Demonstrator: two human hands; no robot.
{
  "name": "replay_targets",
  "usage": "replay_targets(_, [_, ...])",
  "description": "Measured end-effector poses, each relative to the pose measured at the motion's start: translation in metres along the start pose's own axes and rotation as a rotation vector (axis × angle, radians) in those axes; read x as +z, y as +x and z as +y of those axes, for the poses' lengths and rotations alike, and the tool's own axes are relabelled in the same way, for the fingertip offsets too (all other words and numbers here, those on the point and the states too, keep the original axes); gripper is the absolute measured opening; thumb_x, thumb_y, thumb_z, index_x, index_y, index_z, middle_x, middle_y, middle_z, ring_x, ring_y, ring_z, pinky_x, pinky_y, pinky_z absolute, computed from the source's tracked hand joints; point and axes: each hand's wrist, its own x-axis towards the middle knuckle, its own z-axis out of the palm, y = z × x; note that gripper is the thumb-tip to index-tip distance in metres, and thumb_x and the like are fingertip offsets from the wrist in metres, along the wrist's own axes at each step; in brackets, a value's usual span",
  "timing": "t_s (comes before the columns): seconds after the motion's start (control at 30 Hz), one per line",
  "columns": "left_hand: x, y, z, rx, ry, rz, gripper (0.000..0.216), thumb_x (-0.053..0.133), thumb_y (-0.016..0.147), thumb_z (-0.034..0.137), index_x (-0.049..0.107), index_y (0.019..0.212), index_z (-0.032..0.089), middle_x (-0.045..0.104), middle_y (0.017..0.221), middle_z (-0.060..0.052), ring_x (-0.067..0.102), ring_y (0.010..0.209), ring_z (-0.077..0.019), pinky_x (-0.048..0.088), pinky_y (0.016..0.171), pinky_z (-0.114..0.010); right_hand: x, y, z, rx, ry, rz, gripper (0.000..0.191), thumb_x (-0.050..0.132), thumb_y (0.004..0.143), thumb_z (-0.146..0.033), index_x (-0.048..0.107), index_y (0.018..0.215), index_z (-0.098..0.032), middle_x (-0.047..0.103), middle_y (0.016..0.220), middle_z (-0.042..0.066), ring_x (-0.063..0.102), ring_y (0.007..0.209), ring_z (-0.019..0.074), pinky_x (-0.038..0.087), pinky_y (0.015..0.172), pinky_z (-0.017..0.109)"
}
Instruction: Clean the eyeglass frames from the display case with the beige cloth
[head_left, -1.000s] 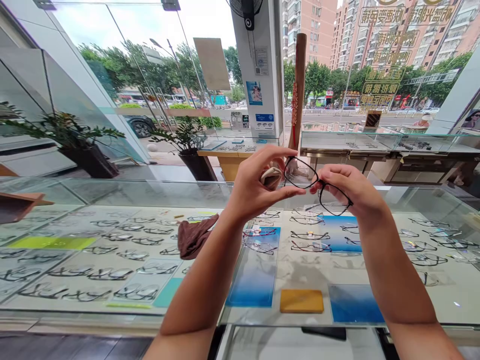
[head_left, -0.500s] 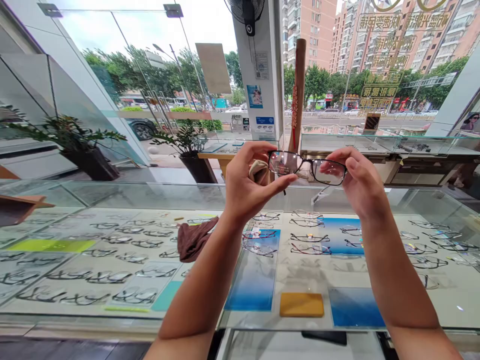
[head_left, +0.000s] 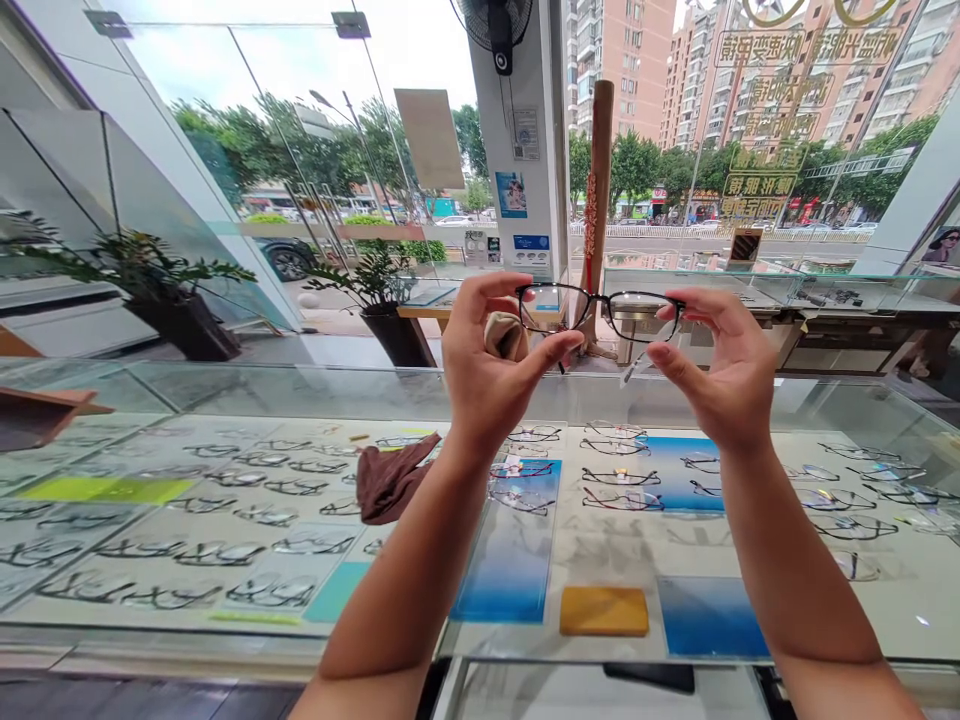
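A pair of eyeglasses (head_left: 600, 297) with a thin dark frame is held up level above the glass display case, lenses side by side. My left hand (head_left: 486, 375) grips it at the left end, with a folded beige cloth (head_left: 508, 336) tucked in the same palm. At the right end, the fingers of my right hand (head_left: 731, 375) hold the frame by the hinge, thumb lower and apart from the fingers. Part of the temples is hidden behind the hands.
Below lies the glass display case (head_left: 300, 390) with many spectacle frames. A brown cloth (head_left: 394, 482) lies on its top to the left, and a mustard-coloured flat block (head_left: 604, 611) sits near the front edge. Potted plants (head_left: 394, 310) and a wooden post (head_left: 598, 190) stand beyond.
The eyeglasses have risen slightly, shifted left and turned from tilted to nearly level. My right hand has rotated, its thumb now lower and spread away from the fingers.
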Motion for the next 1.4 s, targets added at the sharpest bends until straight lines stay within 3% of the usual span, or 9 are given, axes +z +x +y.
replay_targets(0.17, [0.004,0.0,-0.001,-0.067,-0.014,-0.03,0.057,0.091,0.075,0.049,0.068,0.125,0.031,0.069,0.114,-0.004,0.064,0.087,-0.0166,0.057,0.078,-0.031,-0.001,-0.002,-0.005,-0.039,-0.114,0.056,0.041,0.082,0.084,-0.05,0.071,0.117,-0.028,0.073,0.107,0.004,0.07,0.103,0.0251,0.056,0.101,0.049])
replay_targets(0.53, [0.006,-0.003,0.002,-0.079,0.027,-0.016,0.049,0.084,0.083,0.051,0.068,0.124,0.03,0.074,0.11,-0.004,0.064,0.076,-0.0134,0.052,0.062,-0.028,-0.004,-0.002,-0.019,0.068,-0.204,0.049,0.037,0.076,0.088,-0.053,0.071,0.119,-0.034,0.071,0.115,0.007,0.066,0.112,0.0306,0.054,0.106,0.054])
replay_targets(0.8, [0.007,-0.005,0.019,-0.002,0.093,0.125,0.057,0.091,0.074,0.051,0.067,0.121,0.031,0.065,0.111,-0.003,0.063,0.081,-0.0157,0.055,0.073,-0.033,-0.006,0.001,-0.014,0.12,-0.143,-0.019,0.035,0.073,0.089,-0.044,0.073,0.122,-0.034,0.068,0.117,0.005,0.064,0.112,0.0269,0.054,0.1,0.047])
replay_targets(1.13, [0.009,-0.006,0.025,-0.001,0.098,0.145,0.055,0.09,0.075,0.049,0.067,0.122,0.033,0.063,0.114,-0.004,0.061,0.085,-0.0182,0.051,0.068,-0.036,-0.005,0.001,-0.011,0.159,-0.11,-0.029,0.039,0.073,0.088,-0.044,0.071,0.125,-0.033,0.069,0.121,0.005,0.065,0.114,0.0262,0.054,0.099,0.046])
replay_targets(1.4, [0.007,-0.005,0.032,0.072,0.157,0.152,0.053,0.091,0.075,0.042,0.067,0.122,0.034,0.064,0.111,-0.004,0.06,0.092,-0.0219,0.053,0.082,-0.041,-0.005,0.001,-0.009,0.187,-0.086,-0.048,0.037,0.072,0.089,-0.041,0.073,0.125,-0.034,0.071,0.122,0.005,0.066,0.115,0.0256,0.054,0.101,0.046])
